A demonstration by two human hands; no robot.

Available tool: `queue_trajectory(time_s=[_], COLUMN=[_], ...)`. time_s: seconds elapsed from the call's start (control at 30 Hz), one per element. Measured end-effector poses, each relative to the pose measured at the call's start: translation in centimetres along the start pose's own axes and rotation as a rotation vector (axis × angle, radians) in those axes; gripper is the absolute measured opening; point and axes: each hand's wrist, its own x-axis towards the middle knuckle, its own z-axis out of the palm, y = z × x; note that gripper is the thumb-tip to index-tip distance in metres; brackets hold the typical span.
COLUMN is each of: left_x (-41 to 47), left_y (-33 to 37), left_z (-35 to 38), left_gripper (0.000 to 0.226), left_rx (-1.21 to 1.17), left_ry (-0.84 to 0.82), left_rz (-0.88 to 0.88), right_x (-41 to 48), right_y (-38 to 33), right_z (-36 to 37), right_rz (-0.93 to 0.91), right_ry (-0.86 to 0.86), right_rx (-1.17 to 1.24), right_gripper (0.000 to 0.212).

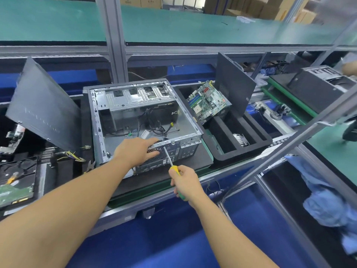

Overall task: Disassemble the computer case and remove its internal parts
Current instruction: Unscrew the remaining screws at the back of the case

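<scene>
Open computer case (143, 120) flat on bench, mostly gutted.

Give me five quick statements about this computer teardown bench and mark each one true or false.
1. The right hand holds a screwdriver with a yellow and green handle. True.
2. The screwdriver tip points at the rear panel of the computer case. True.
3. The motherboard is still mounted inside the case. False: it lies outside, in the black foam tray to the right.
4. The left hand rests on the green bench top. False: it is on the case's near edge, by the fan grille.
5. A dark side panel leans to the left of the case. True.
</scene>
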Motion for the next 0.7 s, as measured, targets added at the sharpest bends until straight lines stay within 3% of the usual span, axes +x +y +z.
queue_trajectory(time_s=[0.13, 0.27, 0.57, 0.7], left_x=[0.0, 0.0, 0.0, -0.1], left_y=[-0.1, -0.1, 0.1, 0.3], left_z=[-0.1, 0.0, -0.1, -0.3], left_gripper=[0.057, 0.056, 0.057, 0.055], left_rx=[-0.021, -0.026, 0.002, -0.026], left_ry=[0.01, 0.022, 0.015, 0.027], left_rz=[0.004, 0.018, 0.013, 0.016], right_x=[0.0, -0.1, -0.6, -0.9], right_y=[-1.5, -1.6, 0.2, 0.0], right_z=[-0.9, -0.9, 0.5, 1.2], right_rz=[0.319, 0.354, 0.136, 0.028], right_ry=[-0.307, -0.429, -0.083, 0.112], right_rx=[0.471, 0.549, 0.382, -0.017], right_gripper=[0.039, 0.04, 0.032, 0.037])
